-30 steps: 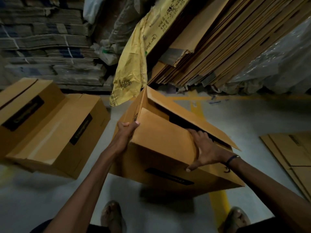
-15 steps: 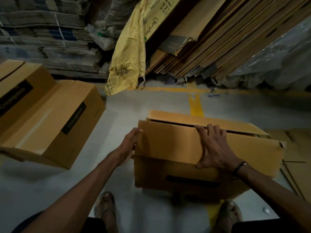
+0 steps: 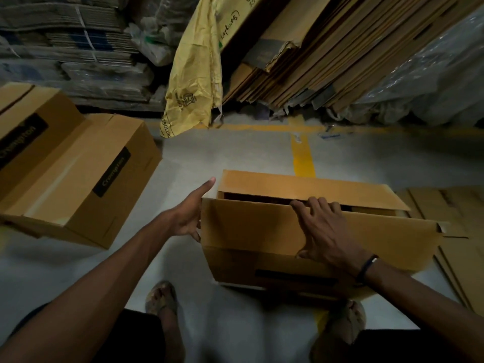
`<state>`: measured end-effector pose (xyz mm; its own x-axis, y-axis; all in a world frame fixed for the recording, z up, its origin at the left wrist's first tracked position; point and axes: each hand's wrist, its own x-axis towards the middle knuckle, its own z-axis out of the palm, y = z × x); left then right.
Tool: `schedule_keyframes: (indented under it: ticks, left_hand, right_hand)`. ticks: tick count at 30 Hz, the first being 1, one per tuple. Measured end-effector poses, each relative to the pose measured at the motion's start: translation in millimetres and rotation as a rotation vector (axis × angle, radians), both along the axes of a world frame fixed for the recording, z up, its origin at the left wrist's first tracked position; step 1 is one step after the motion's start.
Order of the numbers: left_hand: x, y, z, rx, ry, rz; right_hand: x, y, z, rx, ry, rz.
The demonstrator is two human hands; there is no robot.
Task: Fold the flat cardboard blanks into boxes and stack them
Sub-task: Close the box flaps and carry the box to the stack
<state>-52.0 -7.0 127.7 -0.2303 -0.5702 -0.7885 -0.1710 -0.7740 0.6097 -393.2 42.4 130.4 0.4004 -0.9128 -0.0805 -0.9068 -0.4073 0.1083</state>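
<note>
Change: since the earlier frame your box [image 3: 301,239] has settled lower and squarer in front of your feet, and your left hand [image 3: 192,213] has slid from the corner to lie flat along the box's left end.
Head view, step: you are closing the top flaps of one box; judging by the dark slot between the two long flaps, the top is not yet shut.
Left hand: open, fingers straight, palm against the left end wall, steadying it.
Right hand [image 3: 324,229]: fingers curled over the free edge of the near flap [image 3: 262,226], thumb spread on its face, so you have hold of that flap.
Far flap [image 3: 309,188]: lies nearly level, apart from the near flap.
Next move: this likely calls for pressing the near flap down to meet the far one while the left hand braces, then carrying the box to the finished boxes [image 3: 78,179] at your left.
Where it sits: on the floor [image 3: 235,150], by the yellow line [image 3: 302,158].
Materials: plain brown cardboard, matte, stiff, sharp creases, a dark printed label on the side.
Around: flat blanks [image 3: 458,231] lie on the floor at right; more sheets lean against the wall behind, with a crumpled yellow sack [image 3: 193,74] hanging over them.
</note>
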Motion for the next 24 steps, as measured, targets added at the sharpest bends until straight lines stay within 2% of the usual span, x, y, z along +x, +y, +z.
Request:
schedule_keyframes:
  ticks: [7,10,13,17,19,21,24]
  left_hand:
    - [5.1,-4.4,40.0,-0.052,-0.173,-0.367]
    - [10.6,-10.0,50.9,-0.060,-0.219,-0.431]
    - [12.8,-14.5,50.2,0.021,-0.282,-0.497]
    - [-8.9,-8.0,36.2,0.043,-0.553,-0.638]
    - [-31.2,0.0,26.2,-0.006,-0.672,-0.659]
    - [-52.7,5.5,12.9,-0.105,-0.803,-0.695]
    - [-73.7,5.8,-17.1,-0.175,-0.949,-0.686]
  right_hand:
    - [-11.7,18.9,18.1,-0.016,-0.061,0.115]
    - [-14.5,30.4,23.9,-0.045,-0.100,0.131]
    - [-13.8,46.1,16.5,-0.118,-0.112,0.196]
    - [-1.4,67.0,6.8,-0.111,-0.132,0.281]
    - [8.0,75.2,10.8,-0.017,-0.170,0.290]
    - [11.3,79.8,20.6,0.170,-0.231,0.217]
    - [9.1,80.3,39.7,0.485,-0.470,0.027]
